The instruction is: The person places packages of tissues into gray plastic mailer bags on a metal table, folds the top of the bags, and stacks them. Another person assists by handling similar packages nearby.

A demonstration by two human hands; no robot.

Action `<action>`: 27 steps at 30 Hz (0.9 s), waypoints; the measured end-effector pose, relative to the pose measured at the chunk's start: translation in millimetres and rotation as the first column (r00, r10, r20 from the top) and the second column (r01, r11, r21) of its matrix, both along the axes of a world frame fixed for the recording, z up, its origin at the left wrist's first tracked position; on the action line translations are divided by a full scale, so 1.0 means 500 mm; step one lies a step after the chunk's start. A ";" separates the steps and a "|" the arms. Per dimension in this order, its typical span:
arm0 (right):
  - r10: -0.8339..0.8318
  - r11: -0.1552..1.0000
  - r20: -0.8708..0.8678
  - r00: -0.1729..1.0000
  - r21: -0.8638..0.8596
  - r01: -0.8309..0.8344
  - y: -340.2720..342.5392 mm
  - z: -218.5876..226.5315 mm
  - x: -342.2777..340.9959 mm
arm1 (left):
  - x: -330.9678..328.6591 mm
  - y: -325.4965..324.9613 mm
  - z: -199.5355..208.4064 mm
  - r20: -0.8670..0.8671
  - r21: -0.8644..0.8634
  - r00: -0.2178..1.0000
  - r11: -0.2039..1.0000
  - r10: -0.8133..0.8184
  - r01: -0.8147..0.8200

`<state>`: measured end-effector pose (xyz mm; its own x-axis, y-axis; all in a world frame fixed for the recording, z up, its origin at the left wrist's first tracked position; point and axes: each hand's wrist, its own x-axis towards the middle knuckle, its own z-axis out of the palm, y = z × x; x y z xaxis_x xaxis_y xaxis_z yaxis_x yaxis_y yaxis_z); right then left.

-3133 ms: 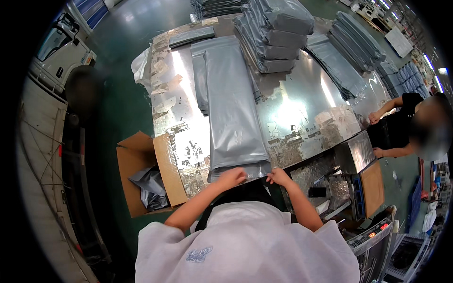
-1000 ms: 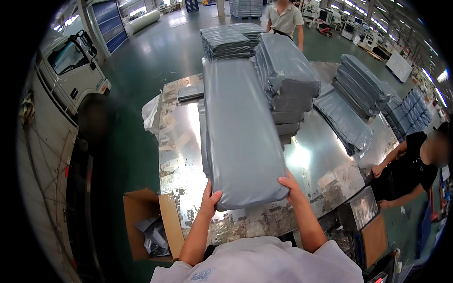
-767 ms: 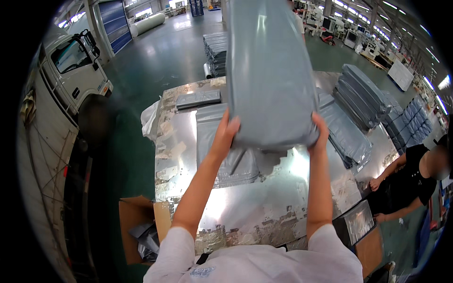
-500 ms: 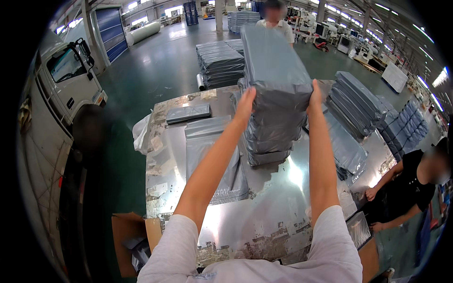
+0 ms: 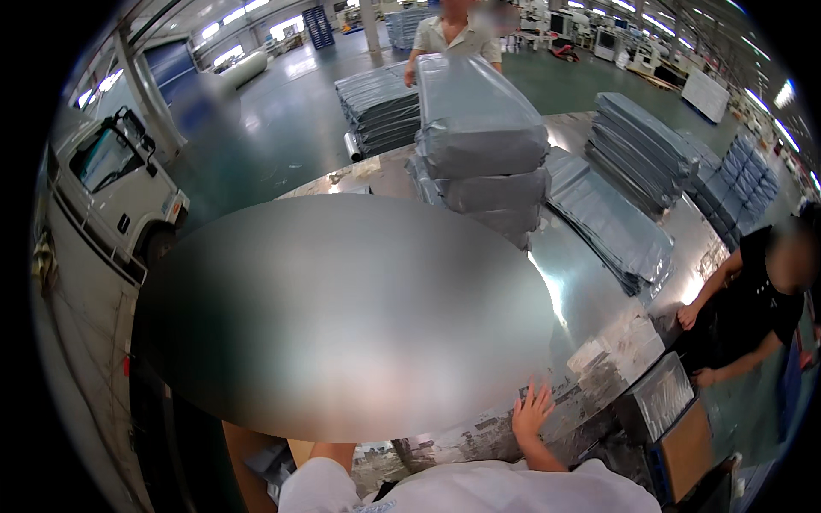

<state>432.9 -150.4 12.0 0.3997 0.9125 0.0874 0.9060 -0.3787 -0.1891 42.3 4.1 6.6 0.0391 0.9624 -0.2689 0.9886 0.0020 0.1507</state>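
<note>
- The right hand (image 5: 532, 415) is open, with the fingers spread apart, and it holds nothing. It is at the near edge of the metal tabletop (image 5: 590, 321); whether the palm touches the metal, I cannot tell.
- The left hand is hidden, because this part of the view is strongly blurred. Only a piece of the left forearm (image 5: 332, 453) comes out below the blur, so I cannot tell how far the hand is open or what it has hold of.
- The tall stack of grey plastic-wrapped packages (image 5: 479, 150) stands toward the far side of the tabletop, well apart from the right hand. At least three thick layers are visible, one upon another.
- Just to the right of this stack lies a low pile of flat grey bags (image 5: 611, 222); beyond it rises a second stack of grey packages (image 5: 641, 154).
- A co-worker in a light shirt (image 5: 466, 41) stands behind the tall stack — one arm hangs close to it.
- Another co-worker, in black (image 5: 770, 291), is at the right side, with both hands near the tabletop edge.
- At lower left, a cardboard box (image 5: 244, 466) is partly seen, with crumpled grey plastic (image 5: 272, 462) inside.
</note>
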 end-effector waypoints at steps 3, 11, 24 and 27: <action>0.038 0.999 0.128 0.991 0.024 -0.042 -0.036 0.050 -0.018 | -0.021 -0.036 0.018 -0.071 -0.029 0.995 0.997 -0.072 0.070; 0.020 0.991 0.096 0.995 0.127 -0.032 -0.032 0.014 0.005 | -0.011 -0.010 0.012 -0.010 -0.209 1.000 0.978 -0.003 0.001; -0.072 0.917 0.115 0.991 0.398 0.020 -0.053 -0.007 0.006 | 0.047 -0.010 0.073 -0.235 -0.327 0.970 0.945 -0.056 -0.025; -0.038 0.922 0.034 0.999 0.386 0.022 -0.063 0.112 -0.016 | 0.014 -0.023 0.059 -0.219 -0.273 0.975 0.962 -0.047 -0.015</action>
